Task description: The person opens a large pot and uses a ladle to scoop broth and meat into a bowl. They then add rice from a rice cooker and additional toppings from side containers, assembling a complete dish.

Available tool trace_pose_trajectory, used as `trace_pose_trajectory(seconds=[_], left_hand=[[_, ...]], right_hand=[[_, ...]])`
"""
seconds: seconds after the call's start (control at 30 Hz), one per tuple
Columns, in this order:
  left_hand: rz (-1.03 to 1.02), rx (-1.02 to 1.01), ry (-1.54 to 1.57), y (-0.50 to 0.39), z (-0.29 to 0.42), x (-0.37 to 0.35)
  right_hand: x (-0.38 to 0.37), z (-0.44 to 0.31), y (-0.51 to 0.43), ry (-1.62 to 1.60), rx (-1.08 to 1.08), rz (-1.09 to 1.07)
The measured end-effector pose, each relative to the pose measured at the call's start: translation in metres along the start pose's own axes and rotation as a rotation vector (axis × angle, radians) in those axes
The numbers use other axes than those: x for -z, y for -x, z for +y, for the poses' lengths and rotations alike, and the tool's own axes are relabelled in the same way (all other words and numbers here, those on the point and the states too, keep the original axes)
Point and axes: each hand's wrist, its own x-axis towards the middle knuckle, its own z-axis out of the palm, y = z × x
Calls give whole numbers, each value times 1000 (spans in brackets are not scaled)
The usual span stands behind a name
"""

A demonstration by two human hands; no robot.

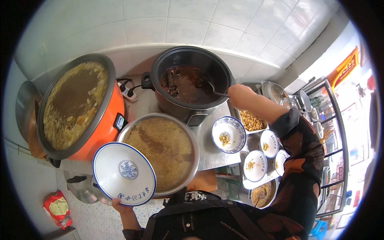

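Note:
With its fingers at the rim, my left hand [120, 206] holds a white bowl [111, 168] with a blue edge and a blue pattern at its center. No food shows in this bowl, which is tilted beside a steel pot of cloudy broth [162, 150]. My right hand [240, 97] grips the handle of a metal ladle [218, 94]. The ladle's head dips into dark reddish-brown liquid [187, 87] inside a large black cooker [192, 54], so its end is hidden. A blue-patterned bowl [235, 130] with shredded pickles stands below my right hand.
An orange cooker of broth [96, 126] stands at the left, beside a power strip [129, 93]. At the right are a tray of diced food [251, 120], several white bowls [255, 166] with shreds, and a pot with a ladle [262, 195]. A tiled wall [192, 30] rises behind.

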Motion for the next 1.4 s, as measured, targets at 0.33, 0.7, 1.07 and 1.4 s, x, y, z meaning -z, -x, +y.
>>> trace_pose_trajectory(seconds=[0.33, 0.7, 1.07, 1.4], left_hand=[[-100, 8, -14, -5, -3, -32], [-36, -12, -43, -3, 1, -26], [64, -50, -50, 5, 4, -30], [43, -7, -9, -3, -6, 1]], right_hand=[[12, 4, -10, -567, -54, 22], [3, 14, -44, -141, -227, 302], [-31, -17, -106, -36, -14, 265], [-11, -64, -41, -24, 214, 240]])
